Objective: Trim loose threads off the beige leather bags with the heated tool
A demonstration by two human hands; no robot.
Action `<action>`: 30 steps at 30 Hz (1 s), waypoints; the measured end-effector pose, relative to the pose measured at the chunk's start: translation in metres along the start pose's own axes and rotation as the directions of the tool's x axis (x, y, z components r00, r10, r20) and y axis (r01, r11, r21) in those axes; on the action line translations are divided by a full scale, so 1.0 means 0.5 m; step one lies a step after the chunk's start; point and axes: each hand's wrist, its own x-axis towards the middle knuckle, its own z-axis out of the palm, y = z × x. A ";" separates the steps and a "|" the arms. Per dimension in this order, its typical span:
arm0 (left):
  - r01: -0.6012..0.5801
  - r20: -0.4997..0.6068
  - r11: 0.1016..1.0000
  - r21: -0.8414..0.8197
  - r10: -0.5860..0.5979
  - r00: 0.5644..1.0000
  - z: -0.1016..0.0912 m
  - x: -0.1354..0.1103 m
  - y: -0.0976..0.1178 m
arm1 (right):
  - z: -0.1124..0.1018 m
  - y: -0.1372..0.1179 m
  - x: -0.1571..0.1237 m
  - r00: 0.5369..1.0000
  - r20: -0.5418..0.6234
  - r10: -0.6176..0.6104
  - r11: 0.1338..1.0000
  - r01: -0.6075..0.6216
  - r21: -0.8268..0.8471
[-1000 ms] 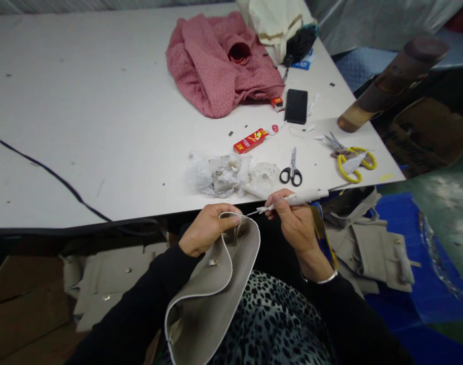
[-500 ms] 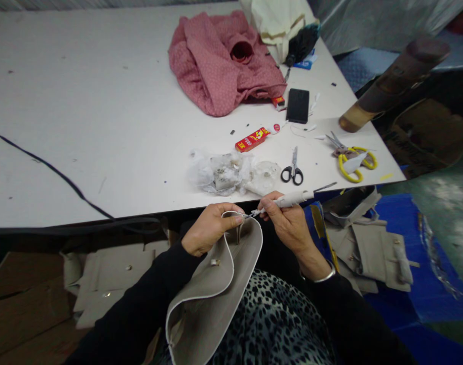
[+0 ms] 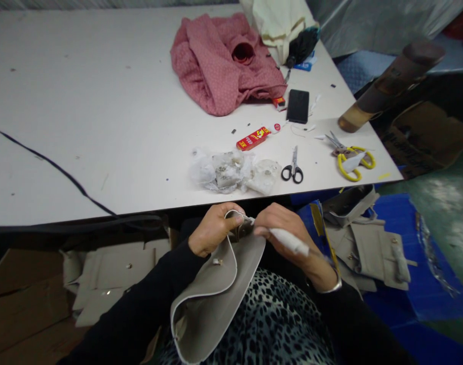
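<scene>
In my lap lies a grey-beige bag point(image 3: 220, 309), its mouth turned up and a small metal clasp on its inner face. My left hand point(image 3: 213, 229) pinches the bag's upper edge between thumb and fingers. Close beside it, at the same corner, my right hand point(image 3: 282, 230) is closed around a thin tool with a white wrapped handle point(image 3: 290, 241). The handle now points down and right over the wrist. The tool's working tip is hidden by my fingers, so its exact kind does not show.
On the white table point(image 3: 83, 101) are black-handled scissors point(image 3: 293, 170), yellow-handled scissors point(image 3: 353, 159), crumpled clear plastic point(image 3: 227, 170), a red box point(image 3: 253, 138), a phone point(image 3: 298, 106), pink cloth point(image 3: 216, 66) and a tilted bottle point(image 3: 387, 91). Beige bags lie left point(image 3: 117, 268) and right point(image 3: 379, 248) below.
My right hand has rolled over, swinging the white handle from pointing up and right to pointing down and right. My left hand keeps its pinch on the bag's edge.
</scene>
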 end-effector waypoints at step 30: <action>-0.382 -0.142 0.868 0.319 0.442 0.886 0.025 -0.141 -0.018 | 0.086 -0.109 -0.059 0.894 -0.164 0.416 0.903 -0.386 0.190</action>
